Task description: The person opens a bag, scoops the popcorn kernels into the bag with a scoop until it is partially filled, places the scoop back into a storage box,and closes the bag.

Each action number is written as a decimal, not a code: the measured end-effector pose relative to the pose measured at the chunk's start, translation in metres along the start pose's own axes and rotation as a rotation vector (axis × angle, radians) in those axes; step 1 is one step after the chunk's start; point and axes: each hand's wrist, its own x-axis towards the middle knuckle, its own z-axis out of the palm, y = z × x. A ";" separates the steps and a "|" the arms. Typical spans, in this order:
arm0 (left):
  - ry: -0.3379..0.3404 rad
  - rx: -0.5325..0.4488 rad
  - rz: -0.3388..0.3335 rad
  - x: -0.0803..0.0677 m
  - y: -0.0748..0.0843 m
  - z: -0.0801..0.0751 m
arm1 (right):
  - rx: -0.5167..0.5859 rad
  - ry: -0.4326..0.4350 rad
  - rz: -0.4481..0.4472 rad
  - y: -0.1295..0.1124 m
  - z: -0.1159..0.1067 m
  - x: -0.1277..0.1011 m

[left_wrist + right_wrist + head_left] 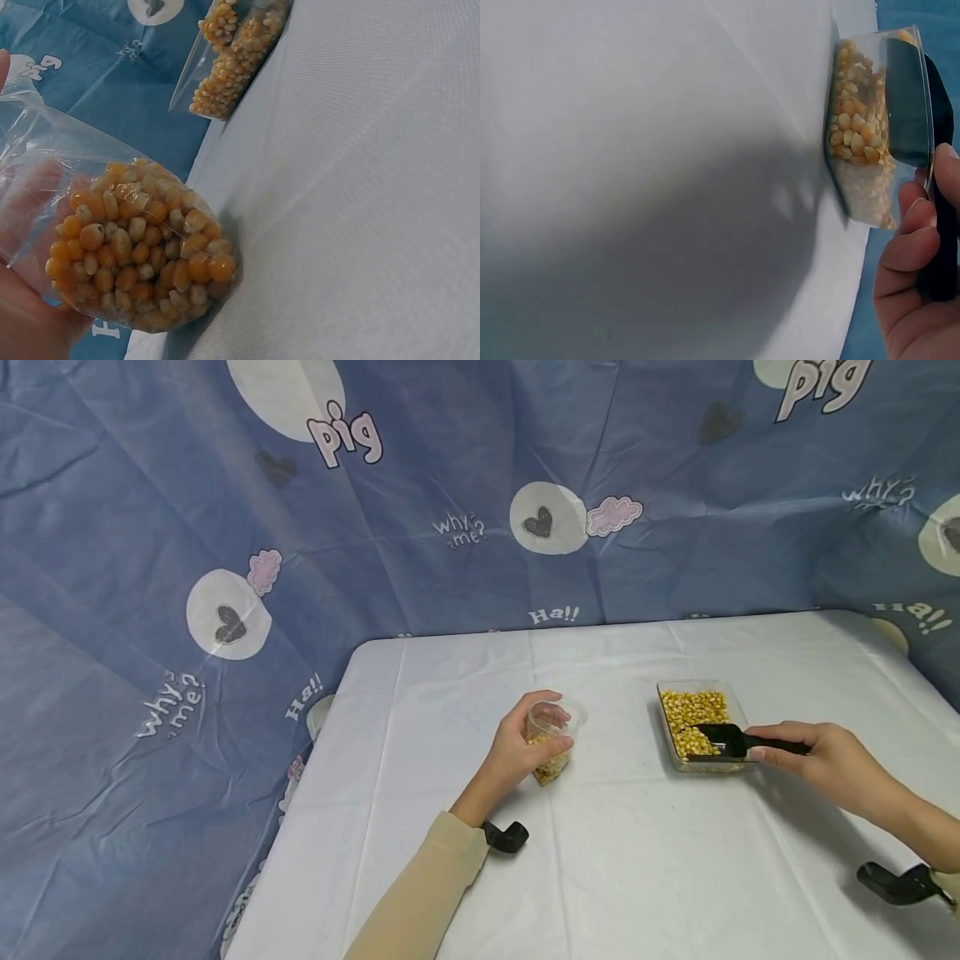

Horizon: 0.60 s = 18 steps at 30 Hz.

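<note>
My left hand [521, 735] grips a clear plastic bag [142, 240] partly filled with yellow corn kernels. A round, clear rim [551, 717] shows at the bag's top, between thumb and fingers. Its rounded bottom hangs close over the white tabletop. On the right, a clear rectangular container [735, 697] holds more corn kernels [693, 703]. My right hand [832, 760] holds a black scoop [727, 737] by its handle, with thumb and fingers around it. The scoop's head lies over the kernels inside the container, near its front wall, and a few kernels show at its edge.
A white cloth [637, 860] covers the table. Behind and to the left hangs a blue printed curtain [420, 468]. Black curved pieces [507, 837] are worn at both wrists, low over the cloth.
</note>
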 end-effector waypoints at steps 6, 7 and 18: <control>-0.005 -0.001 0.002 0.000 0.000 0.000 | 0.027 0.027 0.011 0.001 0.003 -0.004; -0.006 0.000 0.004 0.000 0.000 0.000 | 0.031 0.032 0.013 0.001 0.003 -0.005; -0.006 0.004 0.002 -0.001 0.000 0.000 | 0.046 0.078 0.098 0.000 0.006 -0.009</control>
